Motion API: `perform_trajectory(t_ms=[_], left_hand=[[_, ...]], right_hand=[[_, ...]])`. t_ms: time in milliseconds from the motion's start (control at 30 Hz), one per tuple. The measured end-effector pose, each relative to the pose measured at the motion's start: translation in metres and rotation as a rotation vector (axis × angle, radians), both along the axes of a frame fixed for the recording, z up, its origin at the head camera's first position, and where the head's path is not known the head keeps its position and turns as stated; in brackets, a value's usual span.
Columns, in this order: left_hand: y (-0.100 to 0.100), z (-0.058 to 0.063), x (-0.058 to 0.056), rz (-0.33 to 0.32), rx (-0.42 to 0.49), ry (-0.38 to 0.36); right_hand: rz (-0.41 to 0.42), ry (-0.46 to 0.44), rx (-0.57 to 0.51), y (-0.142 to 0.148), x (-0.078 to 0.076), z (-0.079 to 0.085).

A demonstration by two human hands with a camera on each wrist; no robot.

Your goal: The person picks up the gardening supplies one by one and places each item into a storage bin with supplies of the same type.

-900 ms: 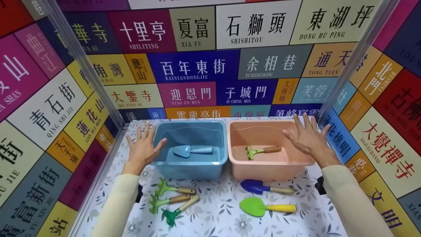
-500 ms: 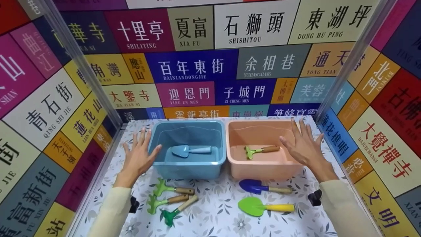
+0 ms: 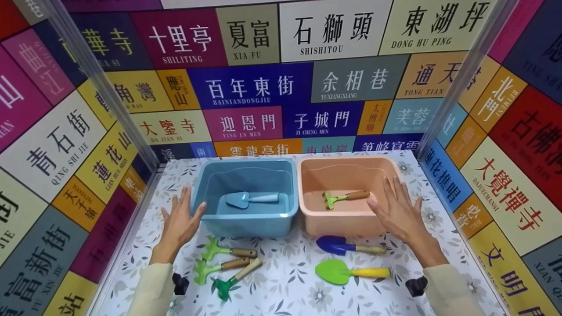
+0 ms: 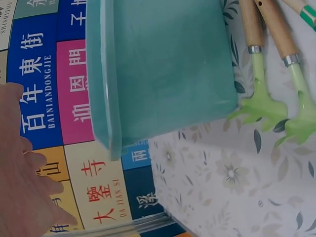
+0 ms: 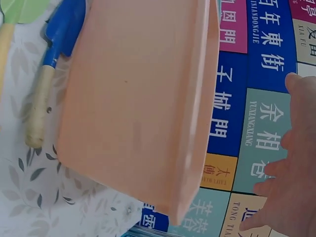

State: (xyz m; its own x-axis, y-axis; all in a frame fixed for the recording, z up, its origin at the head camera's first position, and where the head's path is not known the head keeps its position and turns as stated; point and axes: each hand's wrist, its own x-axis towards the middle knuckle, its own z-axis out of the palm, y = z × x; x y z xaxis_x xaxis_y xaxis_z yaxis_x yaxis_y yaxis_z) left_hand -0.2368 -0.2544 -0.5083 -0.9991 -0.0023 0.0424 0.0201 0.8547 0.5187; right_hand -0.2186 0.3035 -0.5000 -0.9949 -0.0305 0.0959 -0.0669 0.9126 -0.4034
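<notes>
I see left hand point(image 3: 178, 223) and right hand point(image 3: 403, 218) empty, fingers spread. Caution: sweeping the right inward could bump the adjacent pink tub point(image 3: 340, 224), jolting its rake point(image 3: 352, 195).

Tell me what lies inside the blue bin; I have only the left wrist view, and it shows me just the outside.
Observer: A light blue trowel lies on the bottom of the blue bin.
Operator: Now name what stands beside that bin, on the side my view cuts off.
Observer: A peach bin stands to its right in the head view.
Operator: Report what that one holds.
Observer: A green rake with a wooden handle lies in it, its head toward the left in the head view.
</notes>
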Motion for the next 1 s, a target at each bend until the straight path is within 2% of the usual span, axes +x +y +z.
perform_trajectory(t_ms=[133,267,467,633,867,1000], left_hand=[[0.000,-0.007,0.003,0.022,0.049,-0.052],[-0.002,-0.016,0.004,0.046,0.085,-0.073],[-0.002,-0.025,0.000,0.062,0.158,-0.010],[-0.002,-0.029,-0.006,0.126,0.257,0.021],[-0.003,-0.035,-0.018,0.296,0.460,0.005],[-0.002,-0.035,-0.024,0.365,0.506,0.012]], right_hand=[[-0.004,0.068,-0.065,-0.004,0.012,-0.014],[0.000,0.151,-0.084,-0.005,0.024,-0.026],[0.023,0.351,-0.077,-0.003,0.039,-0.050],[0.040,0.475,-0.080,0.001,0.048,-0.071],[0.101,0.510,-0.032,0.007,0.059,-0.100],[0.150,0.489,-0.010,0.010,0.064,-0.116]])
